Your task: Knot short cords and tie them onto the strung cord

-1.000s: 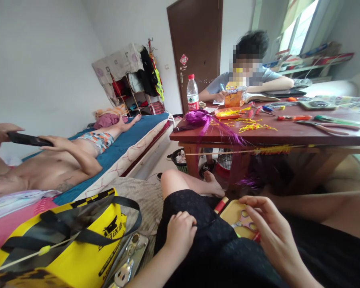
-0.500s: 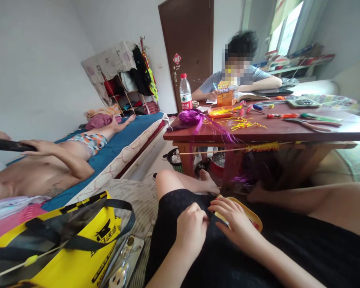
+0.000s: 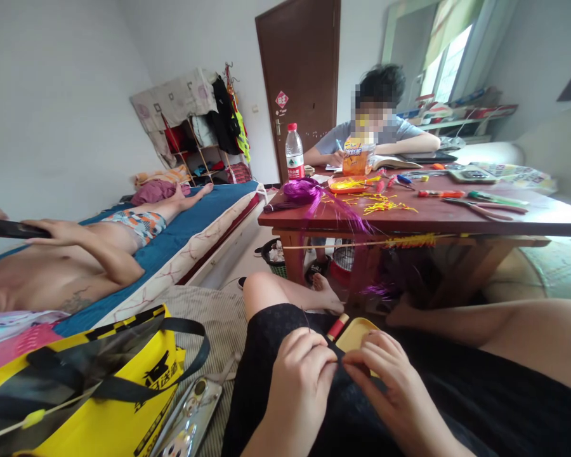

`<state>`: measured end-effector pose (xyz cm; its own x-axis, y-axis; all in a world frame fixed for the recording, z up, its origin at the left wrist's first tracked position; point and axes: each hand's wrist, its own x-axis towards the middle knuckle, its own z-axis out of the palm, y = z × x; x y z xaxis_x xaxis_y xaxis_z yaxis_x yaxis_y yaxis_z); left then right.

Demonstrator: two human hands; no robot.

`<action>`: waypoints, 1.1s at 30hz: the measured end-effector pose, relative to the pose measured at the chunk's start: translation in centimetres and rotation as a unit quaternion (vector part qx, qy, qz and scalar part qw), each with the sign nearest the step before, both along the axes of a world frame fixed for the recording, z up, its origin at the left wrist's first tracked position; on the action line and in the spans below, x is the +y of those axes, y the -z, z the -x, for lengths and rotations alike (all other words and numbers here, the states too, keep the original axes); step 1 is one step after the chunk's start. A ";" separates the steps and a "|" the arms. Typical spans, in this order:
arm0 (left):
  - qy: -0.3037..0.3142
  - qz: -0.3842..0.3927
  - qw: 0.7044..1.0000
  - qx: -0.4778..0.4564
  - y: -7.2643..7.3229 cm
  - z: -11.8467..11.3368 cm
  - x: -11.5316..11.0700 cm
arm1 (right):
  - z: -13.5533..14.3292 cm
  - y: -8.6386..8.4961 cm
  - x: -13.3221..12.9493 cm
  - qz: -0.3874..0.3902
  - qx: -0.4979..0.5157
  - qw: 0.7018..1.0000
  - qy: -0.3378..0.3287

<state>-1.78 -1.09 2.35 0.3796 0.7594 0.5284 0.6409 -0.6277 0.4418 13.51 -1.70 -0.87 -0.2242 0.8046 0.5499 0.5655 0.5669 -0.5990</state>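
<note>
Above the black cloth (image 3: 352,419) on my lap, my two hands are close together with a narrow gap between the fingertips. My left hand (image 3: 304,371) is closed with thumb and fingers pressed together; a thin dark line rises behind its knuckles. My right hand (image 3: 385,371) is pinched, thumb against fingers. Whatever either pinch holds is too small or hidden to make out. Just beyond them lies a yellow tray (image 3: 354,334), partly covered by my right hand. A red spool with gold ends (image 3: 337,327) rests at its left edge.
A dark red table (image 3: 314,217) ahead bears purple strands (image 3: 304,192), yellow pieces (image 3: 387,206), pliers (image 3: 485,209) and a bottle (image 3: 294,152). A person writes behind it; another lies on the bed (image 3: 204,219). A yellow bag (image 3: 137,393) and phone (image 3: 195,412) are left.
My right hand has come off the tray, from spread fingers to a pinch beside my left hand. The red spool now shows. The view has shifted slightly.
</note>
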 end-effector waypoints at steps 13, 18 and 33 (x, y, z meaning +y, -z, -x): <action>-0.005 -0.048 0.999 0.010 -0.3 0.4 -0.2 | 0.2 -0.6 -0.5 -0.034 -0.018 0.999 0.021; -0.003 -0.048 0.999 0.015 -0.5 0.5 -0.3 | -0.6 -0.1 -0.7 -0.053 -0.016 0.997 0.053; -0.005 -0.028 0.999 0.035 -0.5 0.5 -0.5 | -0.5 -0.2 -0.8 -0.080 -0.019 0.994 0.070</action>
<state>-2.24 -1.57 2.84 0.4105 0.7328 0.5427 0.6753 -0.6442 0.3591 13.97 -2.52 -0.71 -0.1404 0.7324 0.6663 0.6662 0.5677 -0.4836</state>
